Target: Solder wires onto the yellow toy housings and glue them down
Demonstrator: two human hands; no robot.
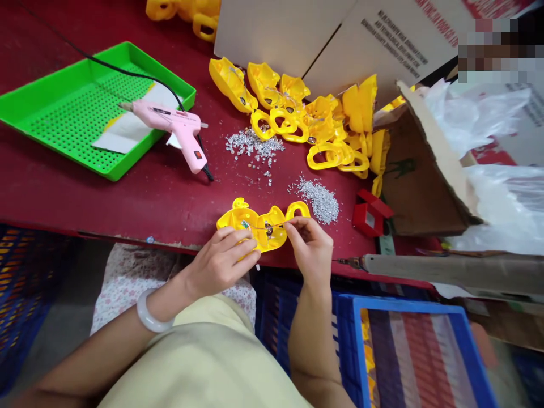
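Shirt front (204, 362), pale yellow, nearest the camera. Left hand (227, 255), pale bangle (153, 313) at its wrist: fingers closed over the near edge of one yellow plastic shell half (278, 237). Right hand (312, 243): thumb and forefinger pinched on a thin wire (277, 225) at the shell's ring-handle end. Shell half lies hollow side up at the near edge of the red desk (140, 201), between the hands.

Beyond it: one heap of small silvery screws (323, 201), right; one scatter of small clear pieces (253, 141), farther left; one red box (368, 218). Further shells (325, 127), yellow, several, clustered against white cartons (272, 39). Far left: one pink glue gun (185, 133), nozzle over a green perforated tray (113, 170). Right: one long grey tool (433, 269), tip toward the right hand; below it, one blue crate (412, 306).
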